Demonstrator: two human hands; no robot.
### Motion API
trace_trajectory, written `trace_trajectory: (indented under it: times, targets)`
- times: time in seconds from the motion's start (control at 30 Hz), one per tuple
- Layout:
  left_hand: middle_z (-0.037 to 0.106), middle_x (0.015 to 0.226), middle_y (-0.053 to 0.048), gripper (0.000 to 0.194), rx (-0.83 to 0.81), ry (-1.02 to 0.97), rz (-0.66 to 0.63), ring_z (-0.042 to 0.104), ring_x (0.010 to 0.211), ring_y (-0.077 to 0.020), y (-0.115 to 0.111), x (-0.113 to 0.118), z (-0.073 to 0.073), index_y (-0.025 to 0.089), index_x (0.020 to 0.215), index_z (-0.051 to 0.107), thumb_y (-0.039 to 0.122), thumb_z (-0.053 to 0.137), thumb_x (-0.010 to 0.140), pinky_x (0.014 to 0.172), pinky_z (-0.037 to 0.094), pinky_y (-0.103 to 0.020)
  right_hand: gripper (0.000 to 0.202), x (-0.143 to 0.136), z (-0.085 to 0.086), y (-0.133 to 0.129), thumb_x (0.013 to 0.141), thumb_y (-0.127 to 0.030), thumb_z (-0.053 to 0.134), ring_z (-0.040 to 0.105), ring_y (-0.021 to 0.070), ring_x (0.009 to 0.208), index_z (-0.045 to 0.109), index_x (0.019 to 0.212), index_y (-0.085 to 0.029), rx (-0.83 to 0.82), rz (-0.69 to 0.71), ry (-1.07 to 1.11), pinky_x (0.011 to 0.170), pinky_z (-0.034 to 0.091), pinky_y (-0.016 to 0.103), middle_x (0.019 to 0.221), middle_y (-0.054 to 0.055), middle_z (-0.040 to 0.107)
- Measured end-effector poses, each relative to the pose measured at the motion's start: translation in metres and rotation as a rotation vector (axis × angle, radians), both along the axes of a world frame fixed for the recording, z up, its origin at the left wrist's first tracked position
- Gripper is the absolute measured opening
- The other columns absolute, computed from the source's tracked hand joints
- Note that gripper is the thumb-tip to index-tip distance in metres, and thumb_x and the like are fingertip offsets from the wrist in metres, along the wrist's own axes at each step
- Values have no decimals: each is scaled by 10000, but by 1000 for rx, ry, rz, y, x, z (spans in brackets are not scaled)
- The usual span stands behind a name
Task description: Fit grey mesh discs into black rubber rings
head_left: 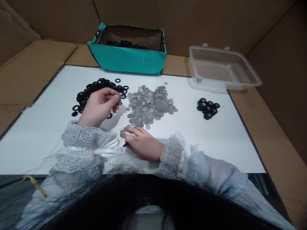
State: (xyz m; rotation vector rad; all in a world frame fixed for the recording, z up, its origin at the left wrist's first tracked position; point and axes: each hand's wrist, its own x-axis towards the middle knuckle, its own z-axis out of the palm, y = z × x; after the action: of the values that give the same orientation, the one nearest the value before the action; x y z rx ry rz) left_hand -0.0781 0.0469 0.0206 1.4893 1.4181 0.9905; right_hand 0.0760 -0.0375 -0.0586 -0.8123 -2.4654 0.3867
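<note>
My left hand (99, 105) is raised over the right edge of a pile of black rings (96, 88). Its thumb and index finger are pinched together; whatever is between them is too small to make out. Lower down, my right hand (145, 143) rests near the front of the white board, with two fingers reaching to loose grey discs (122, 132). A thin black piece (125, 144), apparently a ring seen edge-on, sticks out beneath those fingers, gripped on the thumb side. Beyond this hand spreads a heap of flat grey discs (151, 105).
At the right sits a small cluster of black rings with grey centres (208, 108). A teal box (127, 59) containing black rings stands at the back. Behind right is a clear plastic container (223, 84). Cardboard walls (182, 28) surround the white board (230, 140).
</note>
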Motion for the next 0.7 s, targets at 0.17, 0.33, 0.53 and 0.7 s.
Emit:
trace_trajectory:
  times: [0.17,0.33,0.53,0.7]
  targets:
    - [579,629,23,44,94,-85,99,502,514,-79,3,-4,1,155,764,575,151,580,808,502,407,-246,248,11,1,4,959,-158,413,492,265,1269,595,1091,-53,-20,-149,9,1037,408,442,1135,217,660]
    - [596,624,21,64,145,-271,149,544,542,-84,-3,-7,13,141,807,618,141,628,744,523,423,-233,164,20,12,1,920,-172,476,526,271,1211,623,984,-139,-87,-209,203,998,431,462,1112,157,681]
    - [687,687,-41,97,-123,-26,-271,599,586,-150,-23,20,29,185,724,671,274,693,694,540,471,-268,135,44,19,6,812,-309,601,618,157,648,591,755,-187,-644,-484,763,639,505,308,675,25,661]
    - [638,608,-9,192,-250,51,-369,555,521,-129,-31,48,13,165,816,681,326,647,719,499,455,-242,250,63,21,16,628,-363,737,561,100,541,595,692,-168,-1037,-548,961,558,436,243,575,-23,608]
